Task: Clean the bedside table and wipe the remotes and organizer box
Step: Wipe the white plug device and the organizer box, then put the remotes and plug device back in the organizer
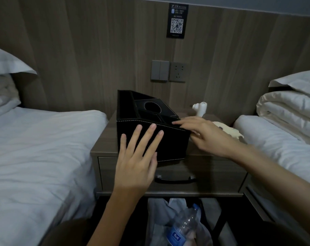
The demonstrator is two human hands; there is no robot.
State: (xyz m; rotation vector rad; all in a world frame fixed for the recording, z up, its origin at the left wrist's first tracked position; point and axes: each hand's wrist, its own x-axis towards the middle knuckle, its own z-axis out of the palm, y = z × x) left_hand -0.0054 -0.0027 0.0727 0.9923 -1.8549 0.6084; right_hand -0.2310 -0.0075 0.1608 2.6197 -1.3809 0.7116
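Note:
A black leather organizer box (pixel 170 142) with white stitching and several top compartments stands on the wooden bedside table (pixel 104 144). My left hand (pixel 136 157) lies flat with straight, spread fingers against the box's front face. My right hand (pixel 202 134) reaches in from the right, its fingers stretched over the box's upper right edge. A pale cloth (pixel 229 130) lies on the table behind my right hand, partly hidden by it. No remotes are visible.
A white hair dryer (pixel 200 108) lies at the table's back right. Beds with white sheets flank the table on the left (pixel 35 148) and right (pixel 284 144). The drawer has a black handle (pixel 175 180). Below, a plastic bag holds an empty water bottle (pixel 182 226).

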